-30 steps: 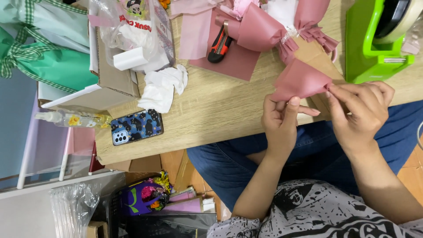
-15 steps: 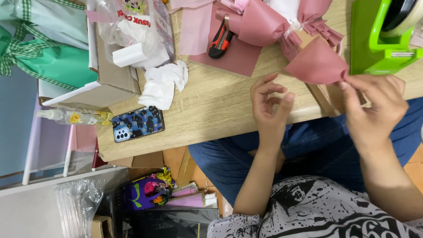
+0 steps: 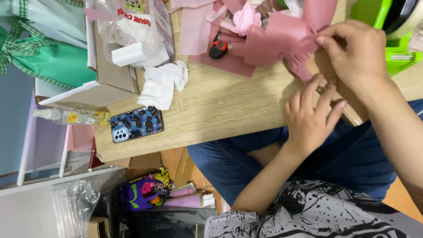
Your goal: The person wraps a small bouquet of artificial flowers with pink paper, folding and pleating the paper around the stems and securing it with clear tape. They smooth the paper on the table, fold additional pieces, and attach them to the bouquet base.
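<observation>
- My right hand (image 3: 357, 53) has its grip pinched shut on the gathered neck of the pink paper (image 3: 282, 37), holding the folds bunched so they do not spring open.
- My left hand (image 3: 310, 117) lies just below it at the near edge of the counter (image 3: 220, 105), fingers spread and holding nothing, the tips close under the paper's tail, I judge to steady it.
- The paper sits at the counter's far edge, right of the middle, above my left hand and touching my right.
- A cutter (image 3: 217, 48) lies left of the paper; tissue (image 3: 163, 86) and a phone (image 3: 136, 124) are toward the left end.
</observation>
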